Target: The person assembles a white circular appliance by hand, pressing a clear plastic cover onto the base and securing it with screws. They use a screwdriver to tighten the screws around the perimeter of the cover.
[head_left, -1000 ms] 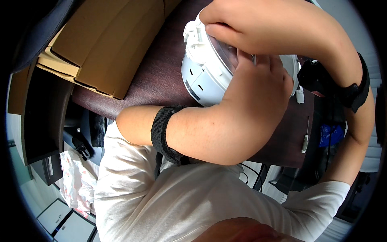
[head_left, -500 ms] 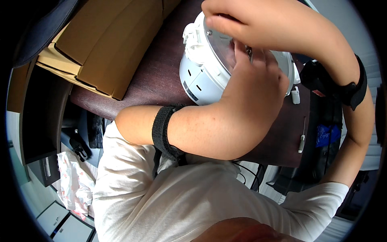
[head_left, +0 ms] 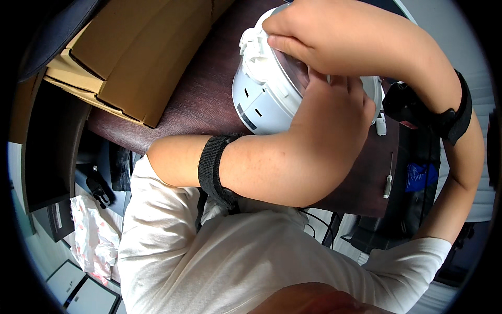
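Note:
A round white appliance point(head_left: 265, 109) with a smooth, see-through top stands on the dark table, its side latch toward the left. My left hand point(head_left: 337, 97) reaches across the top, knuckles up and fingers curled down over its middle; the fingertips are hidden. From the far right, my right hand point(head_left: 308, 36) arches over the same top. Its thumb and forefinger lie close together near the far left rim, and the other fingers are out of sight. What either hand grips cannot be made out.
A brown cardboard box point(head_left: 141, 57) occupies the table's left part. Right of the appliance lie a small white piece point(head_left: 380, 125) and a slim screwdriver point(head_left: 388, 187) on the dark table point(head_left: 361, 178). Black straps circle both forearms. A dark bag with a blue patch point(head_left: 421, 178) is beyond the right edge.
My left hand has shifted slightly upward, and the metallic bit that showed between its fingers is now hidden. My right hand has barely moved; the view has shifted slightly.

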Demonstrator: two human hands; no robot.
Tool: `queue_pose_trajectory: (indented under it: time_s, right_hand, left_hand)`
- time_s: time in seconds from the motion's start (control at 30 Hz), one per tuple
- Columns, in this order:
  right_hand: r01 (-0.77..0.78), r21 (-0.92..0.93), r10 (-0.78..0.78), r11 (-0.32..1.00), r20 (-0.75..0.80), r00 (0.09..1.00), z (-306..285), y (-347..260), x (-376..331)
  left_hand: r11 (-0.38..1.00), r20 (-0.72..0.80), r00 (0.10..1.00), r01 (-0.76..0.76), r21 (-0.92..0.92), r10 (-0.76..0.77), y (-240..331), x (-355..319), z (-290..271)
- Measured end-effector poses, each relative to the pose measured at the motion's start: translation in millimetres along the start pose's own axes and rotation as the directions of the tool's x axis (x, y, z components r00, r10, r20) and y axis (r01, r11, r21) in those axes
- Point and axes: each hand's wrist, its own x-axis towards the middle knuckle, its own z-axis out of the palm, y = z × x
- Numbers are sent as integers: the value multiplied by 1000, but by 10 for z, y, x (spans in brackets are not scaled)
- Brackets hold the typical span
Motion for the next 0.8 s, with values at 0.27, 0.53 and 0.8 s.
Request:
queue_pose_trajectory:
  time_s: [0.27, 0.53, 0.8]
  right_hand:
    - [-167, 330, 161, 929, 48, 986, -78, -1, 83]
    - [-138, 39, 143, 990, -212, 967, 118, 173, -281]
    - [-173, 75, 189, 982, -407, 894, 785, 510, -692]
  left_hand:
    - [1000, 3, 1000, 16, -6, -16, 6, 30, 7]
    - [998, 64, 997, -42, 50, 39, -22, -22, -14]
    - [988, -64, 987, -148, -45, 145, -188, -74, -31]
